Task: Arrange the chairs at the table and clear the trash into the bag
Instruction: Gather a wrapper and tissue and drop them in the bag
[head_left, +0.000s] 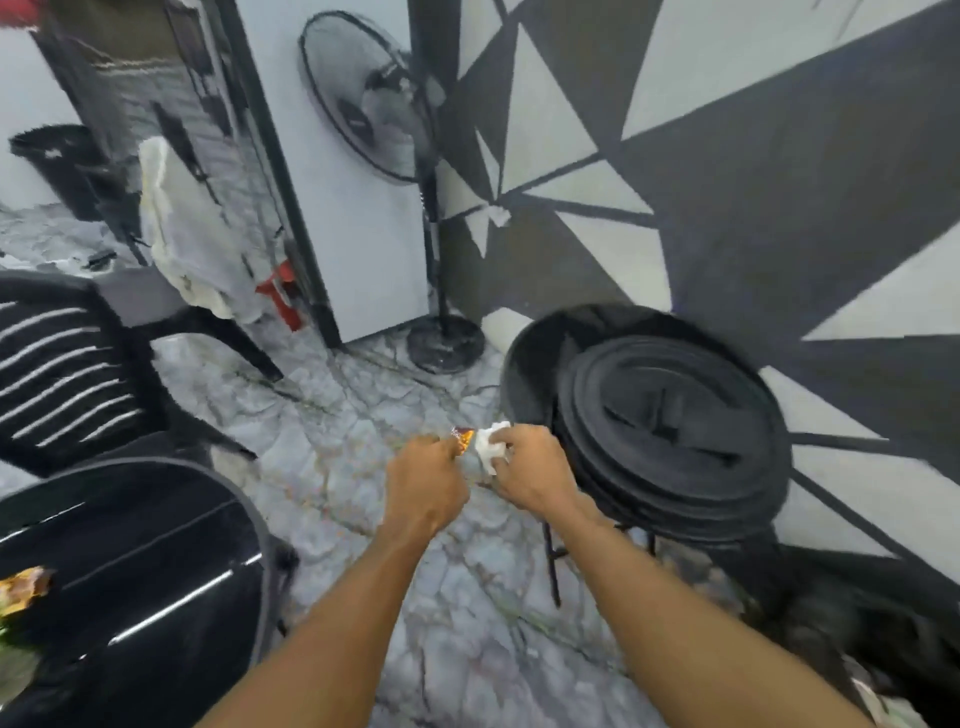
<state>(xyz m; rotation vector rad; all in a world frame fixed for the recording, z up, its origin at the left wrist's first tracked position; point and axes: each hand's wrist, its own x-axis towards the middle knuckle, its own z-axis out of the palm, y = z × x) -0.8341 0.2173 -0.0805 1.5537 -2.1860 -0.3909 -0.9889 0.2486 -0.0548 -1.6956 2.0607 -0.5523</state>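
The wall (727, 171) carries a pattern of dark grey and pale grey-white triangles and angular shards; the floor (363, 431) is light grey-blue marbled with darker veins; the slatted chair (72, 374) is black, light showing as white stripes between its slats; the round table (140, 571) is glossy black with white streaks of reflection; the wrapper on the table (23, 590) is orange and yellow; the standing fan (384, 109) is black; the stacked round tabletops (670, 436) are matt black; the held wrapper (463, 437) is orange-brown, the crumpled tissue (491, 447) white; the cloth (182, 228) by the doorway is off-white; a small red object (280, 293) stands beside it.
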